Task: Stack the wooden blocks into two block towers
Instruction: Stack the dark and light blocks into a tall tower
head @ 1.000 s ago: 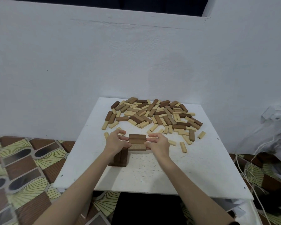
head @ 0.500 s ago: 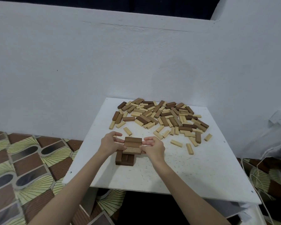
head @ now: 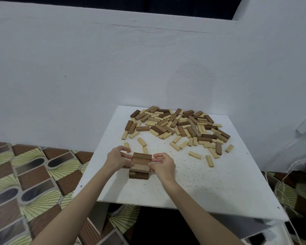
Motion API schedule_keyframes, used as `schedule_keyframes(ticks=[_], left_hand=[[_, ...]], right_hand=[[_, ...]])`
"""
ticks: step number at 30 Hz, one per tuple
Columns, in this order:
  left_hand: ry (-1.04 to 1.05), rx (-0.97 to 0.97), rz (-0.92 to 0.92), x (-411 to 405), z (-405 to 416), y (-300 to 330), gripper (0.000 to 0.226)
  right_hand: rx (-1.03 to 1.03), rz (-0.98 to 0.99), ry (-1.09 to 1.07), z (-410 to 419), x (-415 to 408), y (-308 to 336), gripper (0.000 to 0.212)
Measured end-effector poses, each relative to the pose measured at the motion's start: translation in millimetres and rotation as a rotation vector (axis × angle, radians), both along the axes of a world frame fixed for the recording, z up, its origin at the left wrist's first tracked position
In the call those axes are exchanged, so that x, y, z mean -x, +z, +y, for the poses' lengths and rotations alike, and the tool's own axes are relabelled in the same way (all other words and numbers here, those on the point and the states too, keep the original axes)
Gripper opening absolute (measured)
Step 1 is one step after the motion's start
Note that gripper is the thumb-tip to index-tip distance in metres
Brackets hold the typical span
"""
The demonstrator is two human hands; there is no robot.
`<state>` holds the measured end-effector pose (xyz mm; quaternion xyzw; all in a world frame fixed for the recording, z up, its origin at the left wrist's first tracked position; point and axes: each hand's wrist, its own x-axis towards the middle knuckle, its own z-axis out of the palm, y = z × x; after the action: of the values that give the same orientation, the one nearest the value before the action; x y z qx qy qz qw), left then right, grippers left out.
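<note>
Item: first tower (head: 140, 167), two layers, between the hands on the tabletop (head: 193, 183); left hand (head: 117, 159) and right hand (head: 162, 165) pinch its top row's ends, squaring it; next, probably: release gently, then reach beyond for the pile (head: 178, 124).

A plain white wall (head: 131, 68) filled most of the view, with a dark band above its top ledge. A white square table (head: 210, 183) stood against it. The floor (head: 25, 174) showed brown, grey and yellow-green fan-patterned tiles. Crumpled clear plastic (head: 304, 147) and cords lay beside the table's right edge.
</note>
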<state>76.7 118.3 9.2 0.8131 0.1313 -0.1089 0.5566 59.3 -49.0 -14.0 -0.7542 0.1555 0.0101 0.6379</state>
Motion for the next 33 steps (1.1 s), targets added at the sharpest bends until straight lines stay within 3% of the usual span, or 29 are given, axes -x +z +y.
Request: schedule_keyframes(ticks=[20,23,25,27,29,31,33], left_hand=[[-0.03,-0.017,0.06,-5,1,1,0.057],[-0.056,-0.105,-0.045,-11,8,10,0.06],[-0.175,-0.181,-0.135,-14,8,18,0.07],[-0.399,-0.339,-0.159,-15,2,23,0.089],[-0.6,-0.592,-0.159,-16,-6,22,0.106],[-0.716,-0.817,-0.183,-16,-12,14,0.117],[-0.768,-0.931,-0.194,-16,-16,8,0.126]], right_hand=[[0.022,0.03,0.015,-1,-3,5,0.026],[0.084,-0.029,0.007,-10,-9,17,0.03],[0.192,-0.078,0.12,-18,-14,30,0.039],[0.368,-0.05,0.399,-25,-20,40,0.055],[0.59,0.02,0.668,-26,-24,43,0.085],[0.769,0.033,0.779,-22,-25,39,0.117],[0.858,0.006,0.81,-17,-25,33,0.133]])
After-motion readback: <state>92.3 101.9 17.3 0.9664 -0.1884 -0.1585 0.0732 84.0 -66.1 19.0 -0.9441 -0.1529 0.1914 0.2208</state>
